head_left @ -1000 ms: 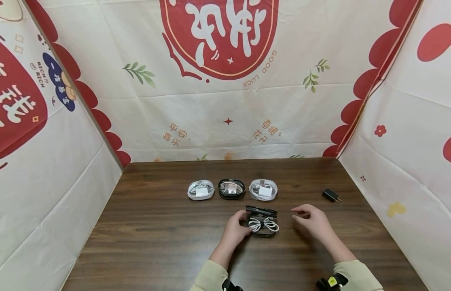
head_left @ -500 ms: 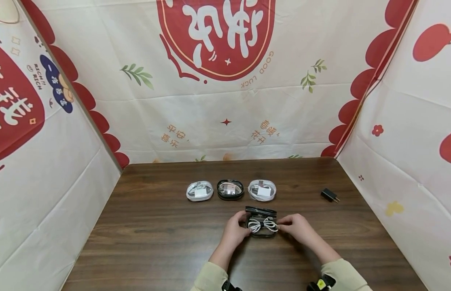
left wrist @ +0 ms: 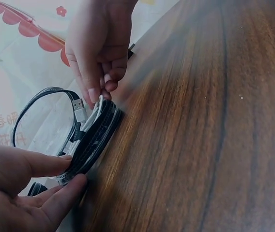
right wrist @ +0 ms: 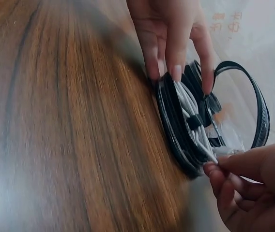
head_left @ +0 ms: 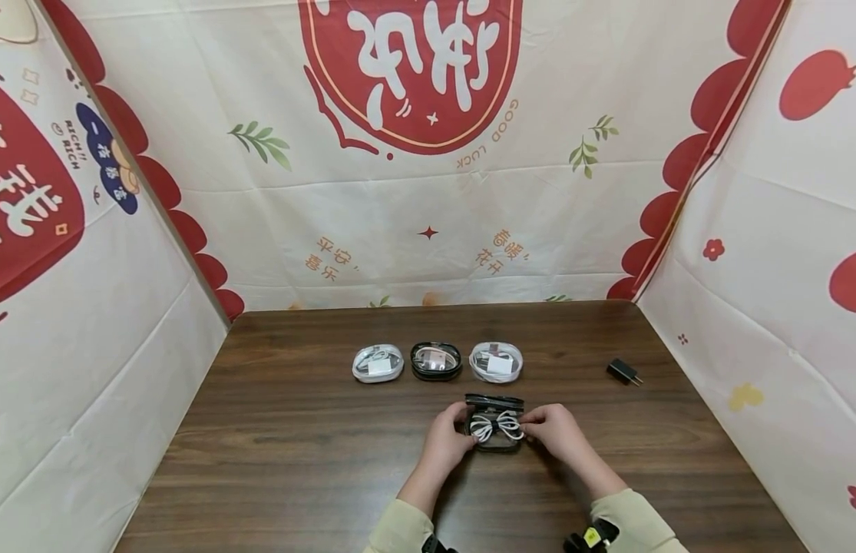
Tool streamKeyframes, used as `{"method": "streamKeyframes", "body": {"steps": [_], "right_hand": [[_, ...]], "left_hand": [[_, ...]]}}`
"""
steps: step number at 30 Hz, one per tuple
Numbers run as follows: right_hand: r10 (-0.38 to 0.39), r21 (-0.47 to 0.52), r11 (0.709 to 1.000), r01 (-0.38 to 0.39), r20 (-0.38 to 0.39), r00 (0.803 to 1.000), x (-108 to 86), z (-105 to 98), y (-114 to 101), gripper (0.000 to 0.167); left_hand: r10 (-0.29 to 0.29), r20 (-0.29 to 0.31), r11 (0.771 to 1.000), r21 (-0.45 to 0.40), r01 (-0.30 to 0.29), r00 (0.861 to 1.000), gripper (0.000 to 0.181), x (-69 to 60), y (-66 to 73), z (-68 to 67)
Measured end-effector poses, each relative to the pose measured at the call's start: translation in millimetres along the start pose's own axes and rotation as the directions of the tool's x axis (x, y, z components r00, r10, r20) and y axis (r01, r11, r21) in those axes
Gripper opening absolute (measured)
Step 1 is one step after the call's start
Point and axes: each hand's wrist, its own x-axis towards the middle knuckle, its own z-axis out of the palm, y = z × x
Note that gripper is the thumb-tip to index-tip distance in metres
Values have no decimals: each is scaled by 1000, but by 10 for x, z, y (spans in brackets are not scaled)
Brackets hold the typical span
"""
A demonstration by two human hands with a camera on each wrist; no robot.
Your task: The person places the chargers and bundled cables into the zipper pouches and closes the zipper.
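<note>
A small black-rimmed zip case lies open on the table, its lid raised at the back. Inside it sits a white cable, bundled in loops with a black tie round its middle. A USB plug shows by the lid in the left wrist view. My left hand grips the left end of the case between thumb and fingers. At the opposite end, my right hand pinches the right loops of the cable with thumb and forefinger.
Behind the case stand three clear oval cases in a row: a white-rimmed one, a black-rimmed one and another white-rimmed one. A black plug adapter lies to the right on the wooden table. Printed cloth walls surround it.
My right hand has come in from the right and taken hold of the cable's right loops, which have shifted slightly left. The left hand stays on the case.
</note>
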Motion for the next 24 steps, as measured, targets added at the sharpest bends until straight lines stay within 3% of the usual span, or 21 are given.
{"method": "streamKeyframes", "body": {"steps": [12, 17, 24], "right_hand": [[-49, -133, 990, 47, -12, 999, 61, 60, 3, 3], [-22, -93, 996, 17, -48, 999, 74, 80, 19, 7], [25, 24, 999, -23, -89, 996, 89, 122, 11, 14]], "left_hand": [[-13, -8, 999, 34, 13, 1000, 48, -11, 37, 10], [6, -34, 998, 57, -4, 999, 47, -30, 45, 9], [117, -89, 989, 101, -108, 989, 43, -47, 27, 2]]}}
